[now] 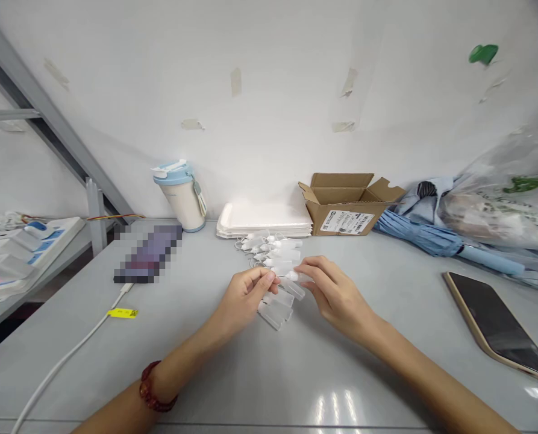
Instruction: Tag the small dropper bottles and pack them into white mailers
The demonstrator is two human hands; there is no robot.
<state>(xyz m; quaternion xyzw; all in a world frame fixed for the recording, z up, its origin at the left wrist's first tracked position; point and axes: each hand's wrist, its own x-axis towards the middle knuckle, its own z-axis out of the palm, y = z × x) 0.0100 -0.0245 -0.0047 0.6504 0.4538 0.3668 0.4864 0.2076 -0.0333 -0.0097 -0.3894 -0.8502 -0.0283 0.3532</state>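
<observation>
In the head view, my right hand (pixel 334 295) pinches a small translucent plastic bottle with a white cap (pixel 292 275) between thumb and fingers. Close beside the cap, my left hand (pixel 250 292) has its thumb and forefinger pressed together; what they hold is too small to make out. Beyond both hands lies a pile of similar small bottles (pixel 280 253), some with thin loops. Several clear, tube-like pieces (pixel 275 310) lie on the grey table (pixel 269 386) just below my fingers, partly hidden by my left hand.
Behind the pile are stacked white padded envelopes (pixel 264 220) and an open cardboard box (pixel 347 211). A tumbler (pixel 181 196) and a phone with a cable (pixel 149 256) stand and lie at left. At right are a folded blue umbrella (pixel 422 235), another phone (pixel 499 322) and plastic bags (pixel 508 205).
</observation>
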